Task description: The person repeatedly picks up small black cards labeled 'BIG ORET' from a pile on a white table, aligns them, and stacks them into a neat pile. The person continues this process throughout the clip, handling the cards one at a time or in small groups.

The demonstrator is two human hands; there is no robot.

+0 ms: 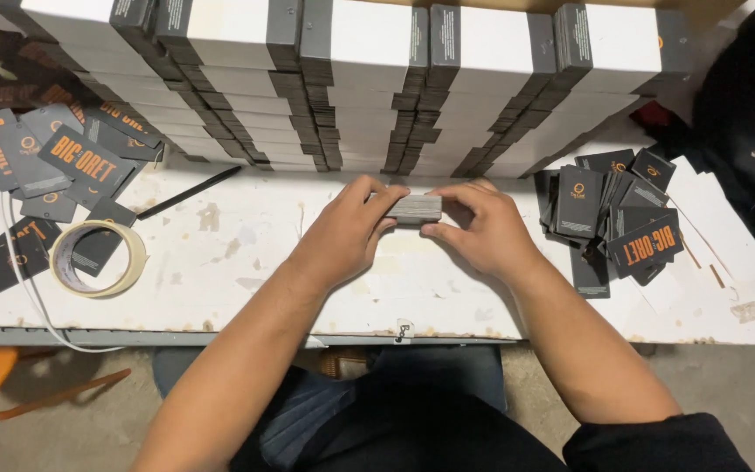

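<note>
at the centre of the frame, the left hand and right hand pinch a small stack of dark cards closed from both ends, squaring its edges; the next move likely calls for an even squeeze.

Bare bench lies open beside both hands; stacked boxes wall off the far side, a tape roll sits left, loose dark cards crowd the right.
</note>
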